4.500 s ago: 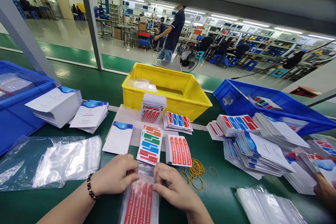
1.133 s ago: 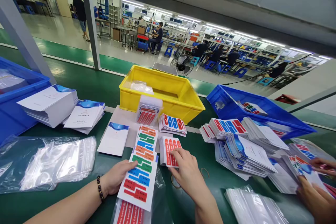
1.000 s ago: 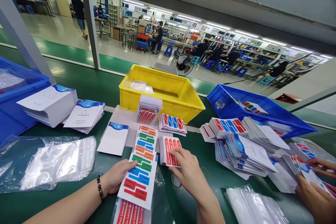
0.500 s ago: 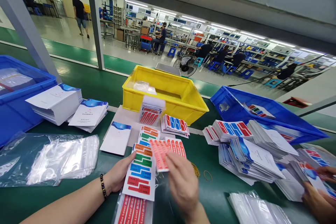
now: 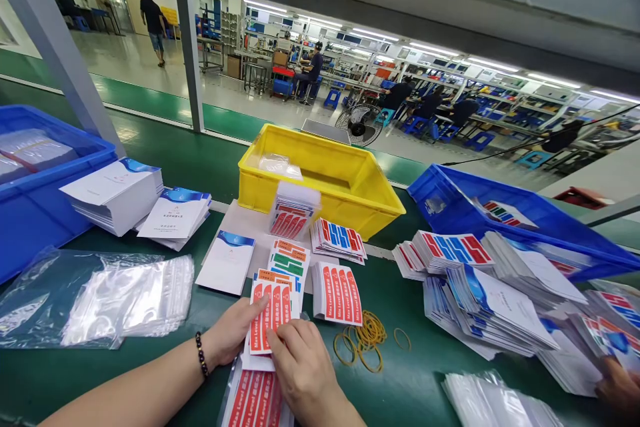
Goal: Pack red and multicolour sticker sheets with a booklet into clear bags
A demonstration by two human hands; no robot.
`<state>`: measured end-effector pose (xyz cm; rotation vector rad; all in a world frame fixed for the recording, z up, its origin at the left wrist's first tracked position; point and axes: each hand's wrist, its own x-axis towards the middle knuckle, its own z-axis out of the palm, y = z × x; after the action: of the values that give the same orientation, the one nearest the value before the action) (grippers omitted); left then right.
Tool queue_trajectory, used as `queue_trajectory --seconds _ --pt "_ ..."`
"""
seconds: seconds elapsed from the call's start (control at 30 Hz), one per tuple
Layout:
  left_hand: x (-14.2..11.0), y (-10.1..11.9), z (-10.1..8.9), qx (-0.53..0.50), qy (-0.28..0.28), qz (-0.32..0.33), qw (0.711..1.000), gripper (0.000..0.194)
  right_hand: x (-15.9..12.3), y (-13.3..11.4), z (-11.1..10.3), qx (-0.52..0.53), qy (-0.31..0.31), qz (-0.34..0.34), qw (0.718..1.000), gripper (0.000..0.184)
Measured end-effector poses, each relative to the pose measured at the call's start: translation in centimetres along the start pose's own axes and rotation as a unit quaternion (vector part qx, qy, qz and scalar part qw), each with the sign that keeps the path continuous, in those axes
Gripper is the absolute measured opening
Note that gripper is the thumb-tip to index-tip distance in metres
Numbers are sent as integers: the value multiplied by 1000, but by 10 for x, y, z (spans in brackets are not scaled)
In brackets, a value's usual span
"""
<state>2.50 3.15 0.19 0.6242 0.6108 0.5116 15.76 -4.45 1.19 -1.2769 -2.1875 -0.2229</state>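
Note:
My left hand (image 5: 231, 333) grips the left edge of a small stack of label sheets, thumb on top. A red label sheet (image 5: 271, 315) lies on top of a multicoloured sheet (image 5: 278, 279) in that stack. My right hand (image 5: 301, 371) presses down on the red sheet's lower edge with fingers bent. Under the stack lies a clear bag with red labels (image 5: 257, 400). A pile of red label sheets (image 5: 339, 292) sits just right of the stack, and a pile of multicoloured sheets (image 5: 289, 257) lies beyond.
A yellow bin (image 5: 320, 177) stands ahead, with blue bins at left (image 5: 35, 203) and right (image 5: 520, 213). White booklets (image 5: 117, 190), clear bags (image 5: 125, 297), yellow rubber bands (image 5: 367, 340) and heaps of booklets and labels (image 5: 480, 287) lie on the green table. Another person's hand (image 5: 617, 383) shows at far right.
My right hand took a red label sheet from the pile and laid it on the multicoloured sheet held by my left hand, then came down onto it.

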Motion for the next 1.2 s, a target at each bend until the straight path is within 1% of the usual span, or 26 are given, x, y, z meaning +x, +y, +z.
queue_trajectory --seconds 0.07,0.13,0.2,0.23,0.27,0.3,0.33,0.37,0.4,0.43,0.47,0.5,0.57,0.6,0.7,0.77,0.83,0.87,0.93,0.97,1.0,1.03,1.07,1.1,1.13,1.2 --pt "1 -2 -1 10 2 2 1000 43 0 -1 -1 13 -15 6 1000 24" --pt "1 -3 -2 14 1 9 1000 41 -1 3 -3 55 -27 14 998 21" --pt "0 -3 -4 16 -3 9 1000 40 -5 12 -5 108 -3 62 992 28" --pt "-1 -2 -4 21 -8 3 1000 40 -7 18 -6 136 26 112 984 32" --pt "-3 -2 -4 30 -13 -6 999 40 -10 24 -6 167 59 178 968 36" --pt "-4 -1 -4 44 -20 -16 999 40 -12 30 -6 208 86 249 942 40" --pt "-6 0 -4 61 -28 -27 997 40 -14 35 -5 261 98 311 909 43" --pt "-7 1 -3 81 -37 -36 995 41 -15 39 -5 322 91 356 872 44" --pt "-8 1 -2 101 -46 -39 993 41 -15 40 -4 382 69 380 840 44" --pt "-9 2 -2 119 -53 -37 991 41 -15 40 -4 429 42 387 815 43" --pt "-10 2 -1 133 -58 -27 989 41 -13 38 -3 461 15 384 800 42" --pt "-10 1 -1 145 -60 -13 988 41 -12 35 -3 480 -6 380 791 41" --pt "-10 0 0 163 -58 11 985 43 -8 28 -2 512 -21 384 768 39" --pt "-9 -1 -1 171 -56 17 984 45 -6 26 -1 537 -24 393 746 38" --pt "-8 -1 -3 203 -79 6 976 46 -4 26 -2 617 -19 426 662 29" --pt "-8 3 -4 247 -110 19 963 43 -4 34 -4 634 28 447 631 27" --pt "-9 9 -4 341 -110 51 932 33 -5 45 -8 618 128 471 616 29" --pt "-10 12 -4 404 -95 73 907 26 -5 50 -10 604 183 483 608 31" --pt "-12 18 -3 532 -70 121 835 12 -5 58 -12 572 276 499 589 32" --pt "-13 20 -2 582 -74 144 797 12 -4 59 -12 561 303 504 582 32" --pt "-14 21 -1 615 -91 167 765 14 -4 59 -11 556 316 508 578 33" --pt "-15 21 -1 633 -114 185 743 15 -3 58 -10 554 315 510 577 35" --pt "-15 21 0 639 -134 198 731 16 -3 57 -9 555 307 511 580 38" --pt "-16 21 0 635 -147 204 731 17 -2 55 -8 557 293 511 586 41" --pt "-16 21 0 623 -149 206 740 18 -2 54 -8 559 276 509 594 43" --pt "-16 21 1 577 -132 202 780 18 -4 53 -9 557 249 502 613 43"
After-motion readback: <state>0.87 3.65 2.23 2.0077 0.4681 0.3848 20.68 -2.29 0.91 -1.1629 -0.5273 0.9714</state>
